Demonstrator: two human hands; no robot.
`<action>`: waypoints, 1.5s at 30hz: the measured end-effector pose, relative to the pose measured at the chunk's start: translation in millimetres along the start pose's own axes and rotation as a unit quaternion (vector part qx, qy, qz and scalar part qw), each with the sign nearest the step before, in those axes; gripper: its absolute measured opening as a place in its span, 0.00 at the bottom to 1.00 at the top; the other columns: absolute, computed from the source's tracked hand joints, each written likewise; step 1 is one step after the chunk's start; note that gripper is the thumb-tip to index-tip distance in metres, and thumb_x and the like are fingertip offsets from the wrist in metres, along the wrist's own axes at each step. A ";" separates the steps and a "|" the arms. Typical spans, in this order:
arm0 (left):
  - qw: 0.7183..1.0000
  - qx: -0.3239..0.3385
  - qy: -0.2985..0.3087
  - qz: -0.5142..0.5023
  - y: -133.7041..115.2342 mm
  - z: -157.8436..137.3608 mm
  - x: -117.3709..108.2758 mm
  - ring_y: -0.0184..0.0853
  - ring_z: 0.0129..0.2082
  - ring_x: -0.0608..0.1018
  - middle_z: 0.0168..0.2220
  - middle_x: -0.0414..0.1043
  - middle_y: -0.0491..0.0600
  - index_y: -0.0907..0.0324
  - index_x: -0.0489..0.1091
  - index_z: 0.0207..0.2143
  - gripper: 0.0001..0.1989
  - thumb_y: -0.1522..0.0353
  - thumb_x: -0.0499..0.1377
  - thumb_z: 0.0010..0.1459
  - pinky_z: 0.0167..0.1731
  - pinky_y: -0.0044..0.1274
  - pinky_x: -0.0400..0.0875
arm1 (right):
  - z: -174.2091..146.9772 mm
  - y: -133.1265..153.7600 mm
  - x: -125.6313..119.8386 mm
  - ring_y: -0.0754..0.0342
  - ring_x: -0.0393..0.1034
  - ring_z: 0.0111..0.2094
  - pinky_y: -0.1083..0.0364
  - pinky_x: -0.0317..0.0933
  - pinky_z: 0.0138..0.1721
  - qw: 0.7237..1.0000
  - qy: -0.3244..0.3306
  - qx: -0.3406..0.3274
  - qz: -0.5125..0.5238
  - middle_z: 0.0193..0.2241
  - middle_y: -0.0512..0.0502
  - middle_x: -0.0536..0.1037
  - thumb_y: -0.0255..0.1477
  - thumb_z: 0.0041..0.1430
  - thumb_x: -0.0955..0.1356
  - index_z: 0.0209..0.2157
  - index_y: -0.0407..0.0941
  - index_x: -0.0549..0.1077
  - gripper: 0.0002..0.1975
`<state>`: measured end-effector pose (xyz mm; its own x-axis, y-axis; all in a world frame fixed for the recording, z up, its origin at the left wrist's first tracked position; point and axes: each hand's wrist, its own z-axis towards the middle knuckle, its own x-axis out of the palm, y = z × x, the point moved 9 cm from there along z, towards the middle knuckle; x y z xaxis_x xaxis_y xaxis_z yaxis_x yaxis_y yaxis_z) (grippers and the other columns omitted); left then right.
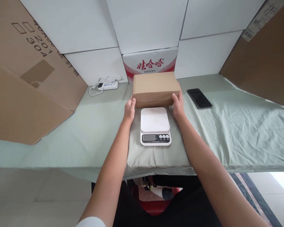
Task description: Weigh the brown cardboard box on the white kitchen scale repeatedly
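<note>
A closed brown cardboard box (156, 83) is gripped between my two hands, just behind the scale. My left hand (129, 108) presses its left end, thumb on the front corner and the other fingers mostly hidden. On the right end, my right hand (178, 102) has its thumb on the front face and its fingers wrapped round the side. In front of the box a white digital kitchen scale (155, 126) lies flat between my forearms, its platform bare. No digits can be made out on its display.
A white power strip (108, 85) with a cable lies at the back left. To the right is a black smartphone (199, 98). Large cardboard panels (21, 94) flank the cloth-covered table (97, 132), and a printed white carton (151, 60) stands behind the box.
</note>
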<state>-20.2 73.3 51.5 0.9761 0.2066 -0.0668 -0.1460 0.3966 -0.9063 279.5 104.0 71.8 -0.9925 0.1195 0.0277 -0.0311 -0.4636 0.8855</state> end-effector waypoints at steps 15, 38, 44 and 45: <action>1.000 -0.006 -0.020 0.017 -61.8 -121.4 -20.4 0.53 0.59 0.86 0.51 0.88 0.60 0.57 0.82 0.57 0.40 0.34 0.55 0.70 0.60 0.39 0.81 | -108.5 44.4 -41.5 0.31 0.68 0.76 0.27 0.58 0.81 0.998 0.024 -0.044 -0.049 0.78 0.40 0.70 0.65 0.68 0.69 0.78 0.57 0.67 0.46; 0.999 0.016 0.009 -0.048 -76.4 -24.1 -17.5 0.54 0.75 0.77 0.69 0.81 0.58 0.52 0.77 0.66 0.44 0.30 0.55 0.67 0.72 0.38 0.76 | -17.7 92.3 -12.7 0.31 0.50 0.86 0.29 0.45 0.87 0.993 0.008 -0.106 -0.044 0.81 0.49 0.65 0.69 0.68 0.64 0.80 0.61 0.62 0.48; 0.998 -0.014 -0.008 -0.062 -20.9 -2.1 -5.6 0.53 0.75 0.78 0.68 0.81 0.60 0.54 0.77 0.64 0.46 0.29 0.59 0.62 0.74 0.39 0.74 | -1.2 35.9 -0.3 0.30 0.50 0.85 0.28 0.41 0.88 0.998 0.001 -0.062 -0.024 0.82 0.42 0.63 0.72 0.60 0.67 0.78 0.55 0.63 0.56; 0.998 -0.021 -0.005 -0.060 -12.9 -3.4 -2.7 0.53 0.75 0.78 0.68 0.81 0.60 0.53 0.77 0.64 0.45 0.29 0.59 0.63 0.74 0.39 0.74 | -2.2 29.7 -0.4 0.30 0.49 0.86 0.28 0.41 0.88 0.998 0.002 -0.054 -0.023 0.82 0.42 0.63 0.73 0.59 0.68 0.78 0.55 0.63 0.56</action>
<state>-20.4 64.6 62.0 0.9847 0.1680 0.0468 -0.0212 0.3817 -0.9240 278.7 88.2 97.0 -0.9901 0.1397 -0.0144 -0.0895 -0.5491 0.8309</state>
